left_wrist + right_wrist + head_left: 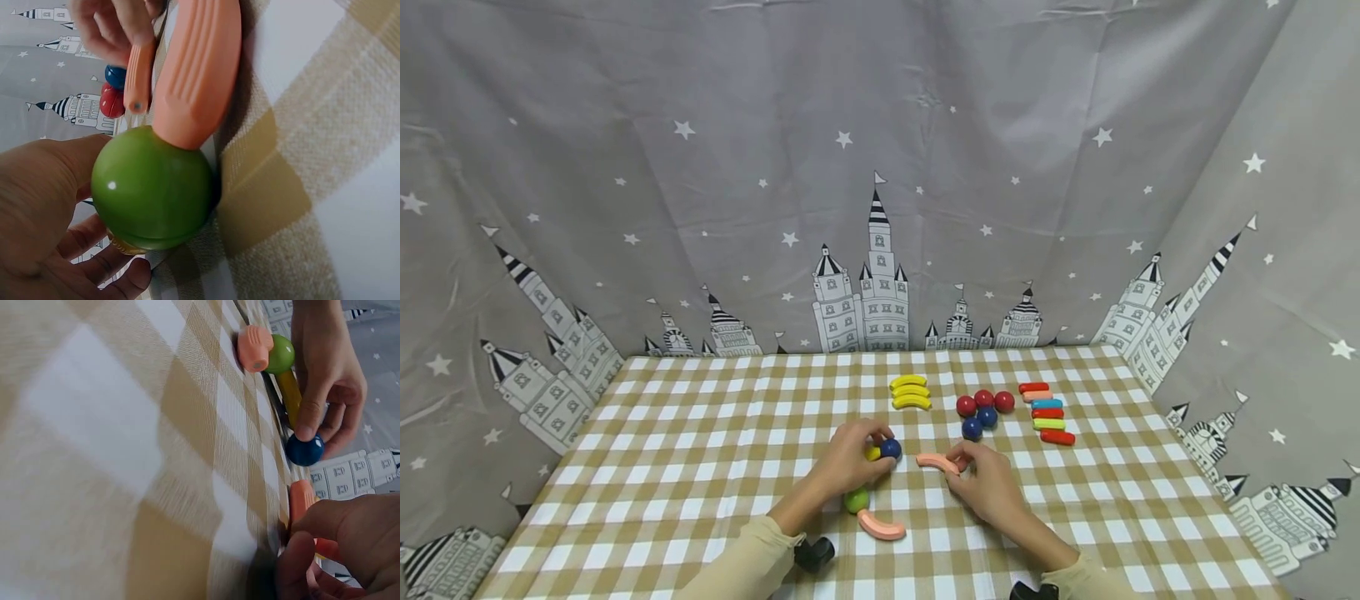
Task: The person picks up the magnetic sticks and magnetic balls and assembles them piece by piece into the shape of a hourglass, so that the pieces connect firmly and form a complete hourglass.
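My left hand [852, 458] pinches a blue ball [891, 448] with thumb and fingers. A yellow bar [289, 394] runs from this ball to a green ball [153, 187]; the hand partly covers it in the head view. A salmon curved bar [882, 526] touches the green ball and lies on the cloth. To the right, my right hand [988, 483] pinches the right end of another salmon curved bar [934, 461], apart from the blue ball. The fingers hide that end.
Beyond the hands on the checked tablecloth [700, 467] lie 3 yellow curved bars [911, 392], a cluster of red balls [983, 399] and blue balls [972, 428], and a column of several short coloured bars [1048, 414]. A grey curtain [737, 208] hangs behind the table.
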{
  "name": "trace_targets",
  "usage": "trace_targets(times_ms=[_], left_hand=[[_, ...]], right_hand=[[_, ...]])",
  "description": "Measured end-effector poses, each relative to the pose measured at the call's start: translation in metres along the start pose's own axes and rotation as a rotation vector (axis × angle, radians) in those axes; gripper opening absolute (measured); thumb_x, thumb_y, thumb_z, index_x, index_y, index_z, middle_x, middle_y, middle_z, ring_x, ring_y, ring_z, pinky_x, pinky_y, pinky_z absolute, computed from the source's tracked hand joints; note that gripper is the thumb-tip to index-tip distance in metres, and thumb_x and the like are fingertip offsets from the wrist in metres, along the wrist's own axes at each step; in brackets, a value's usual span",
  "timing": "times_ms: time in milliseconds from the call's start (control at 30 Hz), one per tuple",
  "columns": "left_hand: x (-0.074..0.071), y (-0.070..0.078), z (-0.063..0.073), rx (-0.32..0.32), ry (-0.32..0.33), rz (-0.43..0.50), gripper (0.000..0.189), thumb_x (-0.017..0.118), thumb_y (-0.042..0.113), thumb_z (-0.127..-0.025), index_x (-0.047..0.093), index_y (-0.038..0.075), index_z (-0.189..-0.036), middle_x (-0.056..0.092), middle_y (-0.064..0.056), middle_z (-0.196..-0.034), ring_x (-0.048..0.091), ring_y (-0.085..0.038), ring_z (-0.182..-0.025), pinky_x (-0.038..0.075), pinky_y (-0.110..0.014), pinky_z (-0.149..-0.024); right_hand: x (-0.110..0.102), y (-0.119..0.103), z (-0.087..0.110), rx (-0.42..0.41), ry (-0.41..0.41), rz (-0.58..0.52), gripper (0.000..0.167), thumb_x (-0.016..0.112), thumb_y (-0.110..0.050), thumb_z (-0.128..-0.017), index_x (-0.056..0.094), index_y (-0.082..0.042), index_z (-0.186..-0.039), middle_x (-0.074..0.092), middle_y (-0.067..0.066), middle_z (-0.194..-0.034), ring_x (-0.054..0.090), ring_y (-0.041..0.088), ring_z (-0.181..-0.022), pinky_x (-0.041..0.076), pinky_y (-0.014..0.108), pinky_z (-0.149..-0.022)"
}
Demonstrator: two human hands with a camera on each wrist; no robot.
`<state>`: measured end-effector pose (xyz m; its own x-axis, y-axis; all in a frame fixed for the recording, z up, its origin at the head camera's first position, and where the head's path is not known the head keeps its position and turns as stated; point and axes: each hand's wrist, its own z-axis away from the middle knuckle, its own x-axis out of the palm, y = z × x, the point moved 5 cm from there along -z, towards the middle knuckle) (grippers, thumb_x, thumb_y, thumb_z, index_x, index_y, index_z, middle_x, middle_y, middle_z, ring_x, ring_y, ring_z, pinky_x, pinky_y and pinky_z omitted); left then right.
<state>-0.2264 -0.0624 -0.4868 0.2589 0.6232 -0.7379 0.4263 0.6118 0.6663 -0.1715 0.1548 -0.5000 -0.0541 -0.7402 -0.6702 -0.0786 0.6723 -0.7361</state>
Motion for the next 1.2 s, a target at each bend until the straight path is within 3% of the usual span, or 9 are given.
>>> trace_targets(times_ms=[133,567,867,1033,1200], left_hand=[[0.000,0.000,-0.001,0.011,0.002,-0.003,0.027,0.084,0.021,-0.087,0.070,0.011,-0.108,0.068,-0.001,-0.099,0.056,-0.016,-0.088,0.047,-0.034,-0.077],[-0.001,0.000,-0.001,0.026,0.002,0.015,0.025,0.084,0.017,-0.086,0.070,0.012,-0.106,0.068,0.000,-0.098,0.056,-0.017,-0.085,0.045,-0.032,-0.075],[-0.001,0.001,-0.001,0.018,-0.002,0.014,0.025,0.084,0.016,-0.086,0.071,0.011,-0.106,0.068,-0.001,-0.099,0.056,-0.017,-0.086,0.046,-0.033,-0.075],[-0.001,0.001,-0.001,0.018,0.000,0.017,0.025,0.084,0.016,-0.086,0.071,0.011,-0.106,0.068,-0.001,-0.098,0.056,-0.016,-0.086,0.046,-0.033,-0.076],[-0.002,0.002,-0.001,0.019,-0.001,0.021,0.025,0.084,0.015,-0.086,0.070,0.012,-0.106,0.068,0.000,-0.097,0.057,-0.017,-0.086,0.046,-0.032,-0.076]], right_hand=[[-0.011,0.008,0.009,0.019,-0.014,-0.010,0.022,0.084,-0.004,-0.079,0.072,-0.017,-0.093,0.062,-0.006,-0.081,0.050,0.013,-0.072,0.041,0.027,-0.062],[-0.037,0.027,0.016,0.075,-0.056,0.040,0.021,0.086,-0.010,-0.081,0.072,-0.021,-0.093,0.061,-0.009,-0.077,0.047,0.013,-0.067,0.036,0.027,-0.060],[-0.042,0.020,0.007,-0.106,-0.138,0.055,0.025,0.085,-0.017,-0.085,0.073,-0.015,-0.107,0.068,-0.005,-0.092,0.057,0.013,-0.077,0.047,0.026,-0.067],[-0.036,0.015,-0.002,-0.137,-0.243,0.048,0.024,0.082,-0.024,-0.090,0.074,-0.016,-0.111,0.067,-0.008,-0.094,0.054,0.012,-0.076,0.045,0.025,-0.066],[-0.033,0.011,-0.007,-0.184,-0.292,0.040,0.017,0.080,-0.016,-0.090,0.074,-0.015,-0.107,0.067,-0.007,-0.091,0.054,0.010,-0.072,0.046,0.025,-0.064]])
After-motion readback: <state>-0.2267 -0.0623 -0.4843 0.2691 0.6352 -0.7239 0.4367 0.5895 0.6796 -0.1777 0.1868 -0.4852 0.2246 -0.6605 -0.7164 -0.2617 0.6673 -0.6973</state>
